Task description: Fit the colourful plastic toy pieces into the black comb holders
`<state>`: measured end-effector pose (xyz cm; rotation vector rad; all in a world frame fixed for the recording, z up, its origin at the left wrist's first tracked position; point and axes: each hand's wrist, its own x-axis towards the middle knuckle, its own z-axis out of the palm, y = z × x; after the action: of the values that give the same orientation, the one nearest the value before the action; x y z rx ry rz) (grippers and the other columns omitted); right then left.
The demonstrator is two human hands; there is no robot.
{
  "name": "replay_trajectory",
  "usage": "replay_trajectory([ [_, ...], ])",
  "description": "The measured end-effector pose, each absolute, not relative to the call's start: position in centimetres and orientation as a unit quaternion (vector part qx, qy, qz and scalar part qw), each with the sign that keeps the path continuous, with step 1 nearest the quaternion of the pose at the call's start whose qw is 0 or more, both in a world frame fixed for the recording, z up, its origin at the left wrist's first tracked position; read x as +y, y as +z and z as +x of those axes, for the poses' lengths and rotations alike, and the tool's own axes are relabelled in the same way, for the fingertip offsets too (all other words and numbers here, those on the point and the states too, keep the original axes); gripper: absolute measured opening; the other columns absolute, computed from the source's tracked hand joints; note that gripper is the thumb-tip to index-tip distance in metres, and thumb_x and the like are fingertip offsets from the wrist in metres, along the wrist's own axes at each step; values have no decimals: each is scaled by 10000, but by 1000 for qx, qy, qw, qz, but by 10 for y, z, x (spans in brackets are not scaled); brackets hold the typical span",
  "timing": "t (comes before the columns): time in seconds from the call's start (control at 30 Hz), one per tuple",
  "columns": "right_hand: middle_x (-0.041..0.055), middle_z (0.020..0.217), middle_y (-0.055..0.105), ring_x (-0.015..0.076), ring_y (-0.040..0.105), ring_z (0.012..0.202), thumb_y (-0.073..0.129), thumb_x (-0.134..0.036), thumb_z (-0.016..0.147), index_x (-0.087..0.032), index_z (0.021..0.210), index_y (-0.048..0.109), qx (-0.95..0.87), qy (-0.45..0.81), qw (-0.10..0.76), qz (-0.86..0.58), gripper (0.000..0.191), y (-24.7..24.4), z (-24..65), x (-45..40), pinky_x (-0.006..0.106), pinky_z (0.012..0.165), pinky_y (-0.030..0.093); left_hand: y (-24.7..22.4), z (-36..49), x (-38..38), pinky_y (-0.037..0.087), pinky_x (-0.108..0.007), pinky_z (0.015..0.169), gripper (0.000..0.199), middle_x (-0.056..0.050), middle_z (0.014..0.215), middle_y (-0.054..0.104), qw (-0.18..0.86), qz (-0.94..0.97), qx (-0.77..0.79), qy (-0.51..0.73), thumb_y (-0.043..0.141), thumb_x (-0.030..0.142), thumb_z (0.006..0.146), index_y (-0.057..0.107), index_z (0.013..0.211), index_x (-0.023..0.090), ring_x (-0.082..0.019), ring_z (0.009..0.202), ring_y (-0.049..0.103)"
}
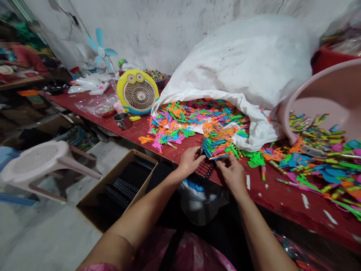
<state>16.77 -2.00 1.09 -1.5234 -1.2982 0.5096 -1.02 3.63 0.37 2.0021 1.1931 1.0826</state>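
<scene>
The left hand (190, 162) was clamped on the top of a black plastic lattice strip (206, 170), which lay just in front of the mouth of the white sack (239, 64). The right hand (229, 175) was just beside it, the two hands apart, with its fingers (221, 165) up against a bunch of coloured plastic pieces (218, 148) at the strip's upper end; whether those fingers were clamped on the bunch could not be told. More pieces spilled from the sack's mouth in a loose heap (194, 120) across a red-topped table (284, 199). To the right of the sack, a tilted pink plastic basin (324, 101) leaned above further pieces. To the left of the sack stood a yellow desk fan (138, 92), with a steel cup (122, 121) near it, and farther left, below the table's edge, a cardboard box (118, 188) held rows of black lattice strips (124, 188)
</scene>
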Motion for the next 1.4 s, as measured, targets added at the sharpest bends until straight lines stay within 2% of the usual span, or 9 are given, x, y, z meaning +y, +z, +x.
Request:
replay_trajectory([
  [0.2, 19, 717, 648, 163, 548, 625, 606, -423, 786, -197, 817, 620, -571, 136, 483, -649, 229, 8, 168, -13, 285, 632, 415, 13, -4, 46, 483, -263, 777, 117, -20, 915, 722, 235, 749, 504, 360, 612, 248, 897, 685, 976, 201, -180, 878, 651],
  [0.57, 22, 717, 644, 164, 544, 630, 623, -409, 750, -205, 802, 587, -534, 155, 506, -660, 214, 13, 160, -11, 292, 645, 441, 12, 8, 51, 453, -315, 767, 134, -49, 859, 671, 150, 756, 553, 316, 590, 304, 918, 663, 861, 207, -214, 868, 596],
  [0.77, 27, 726, 637, 166, 525, 619, 601, -408, 784, -209, 796, 574, -535, 147, 509, -658, 201, 14, 159, -13, 300, 645, 440, 4, -4, 38, 437, -406, 862, 189, -75, 1041, 630, 119, 763, 547, 324, 704, 374, 837, 703, 941, 216, -265, 1012, 529],
  [0.9, 21, 693, 621, 165, 505, 604, 582, -399, 789, -212, 770, 566, -538, 139, 500, -665, 189, 14, 159, -11, 297, 638, 419, 1, -10, 30, 431, -404, 880, 214, -66, 1113, 624, 125, 777, 523, 329, 669, 345, 869, 721, 1044, 234, -254, 1053, 516],
  [1.17, 34, 744, 629, 187, 553, 683, 585, -399, 783, -202, 810, 554, -565, 111, 471, -669, 202, 2, 164, -4, 317, 681, 427, 5, -9, 26, 408, -430, 948, 230, -72, 1187, 633, 115, 787, 524, 304, 617, 321, 912, 724, 1095, 231, -261, 1128, 511],
  [1.27, 58, 835, 666, 199, 602, 754, 611, -391, 758, -190, 882, 580, -563, 167, 491, -644, 238, -2, 169, -7, 343, 734, 474, 5, -10, 25, 409, -427, 951, 239, -75, 1174, 637, 108, 787, 526, 303, 606, 321, 920, 720, 1112, 238, -259, 1128, 514],
  [1.4, 108, 981, 697, 223, 656, 849, 638, -434, 746, -174, 1041, 604, -516, 242, 521, -635, 394, -7, 186, -25, 381, 767, 520, 6, -22, 37, 404, -447, 968, 222, -75, 1196, 639, 106, 781, 548, 280, 600, 288, 924, 732, 1101, 257, -267, 1146, 523],
])
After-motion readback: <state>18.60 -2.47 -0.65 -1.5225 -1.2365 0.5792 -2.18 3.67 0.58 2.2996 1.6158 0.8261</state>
